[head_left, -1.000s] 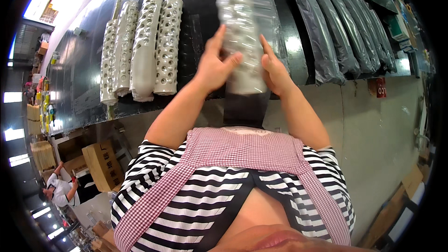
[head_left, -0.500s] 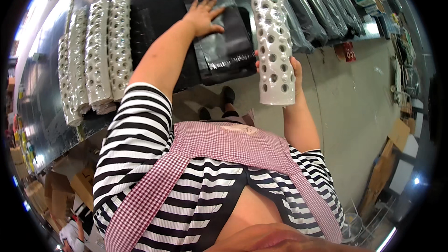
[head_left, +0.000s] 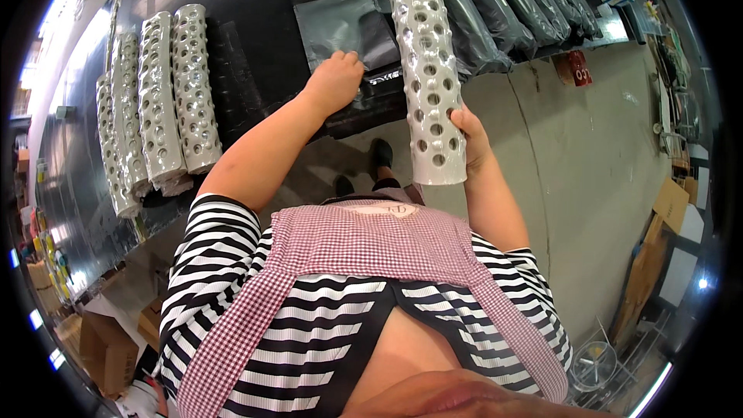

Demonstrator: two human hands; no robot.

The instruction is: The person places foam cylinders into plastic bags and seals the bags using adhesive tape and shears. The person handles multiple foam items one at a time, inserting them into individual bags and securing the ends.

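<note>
My right hand (head_left: 472, 135) is wrapped round the lower part of a long white tube (head_left: 428, 70) dotted with round holes; the thumb shows at its right side and the other fingers are hidden behind it. The tube slants up and away over the table's front edge. A flat dark grey plastic bag (head_left: 333, 27) lies on the black table (head_left: 248, 54). My left hand (head_left: 337, 81) is closed at the bag's near end, its fingers curled onto the plastic. The fingertips are partly hidden.
Several holed white tubes in clear wrap (head_left: 197, 89) lie side by side on the left of the table. To the right lies a row of filled dark grey bags (head_left: 495, 11). A red box (head_left: 573, 68) is below the table's right edge. Cardboard (head_left: 108, 352) stands at lower left.
My left hand has drawn back toward me from lying spread on the bag, and its fingers have closed at the near end. The held tube has shifted left and slightly nearer.
</note>
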